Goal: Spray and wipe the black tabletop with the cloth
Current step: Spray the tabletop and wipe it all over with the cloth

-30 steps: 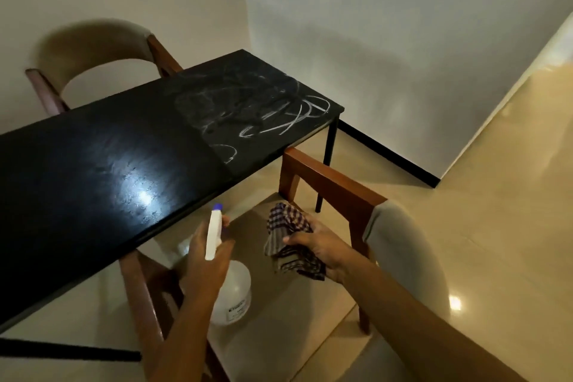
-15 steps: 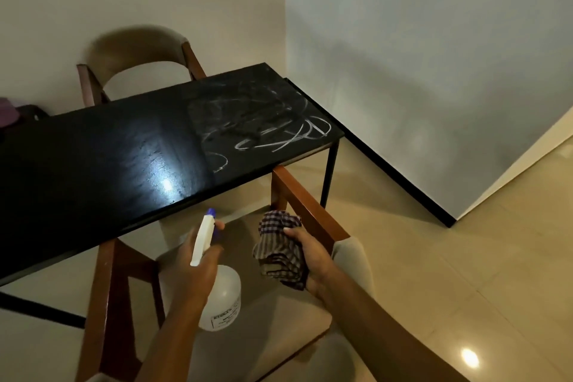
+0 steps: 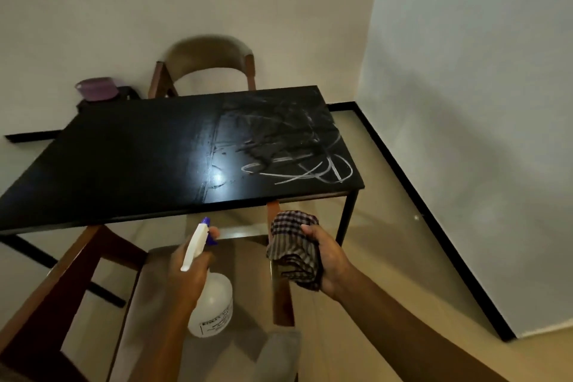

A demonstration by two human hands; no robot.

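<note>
Black tabletop (image 3: 124,164) fills the middle of the view, with white scribbles (image 3: 294,161) over its 2 o'clock end and a glare spot beside them. The rest of the top is bare and glossy.

The left hand (image 3: 189,273) grips the neck of a white translucent bottle (image 3: 214,307) at 6 o'clock, below the table's near edge, with one finger on the blue trigger and the nozzle pointing toward 12. How full the bottle is cannot be told. The right hand (image 3: 330,257) clutches a bunched checked cloth (image 3: 293,245) at 5 o'clock, fingers curled round it, apart from the table.

A purple bowl (image 3: 96,88) sits at 10 o'clock behind the table; what it holds is hidden. One chair (image 3: 204,59) stands at 12, and another's wooden frame (image 3: 46,298) lies at 7, under the hands.

A second ago the table ran slantwise and the bowl was out of view; now the table lies squarer across. Both hands keep the same holds, the cloth a little higher, and the scribbles are unchanged.
</note>
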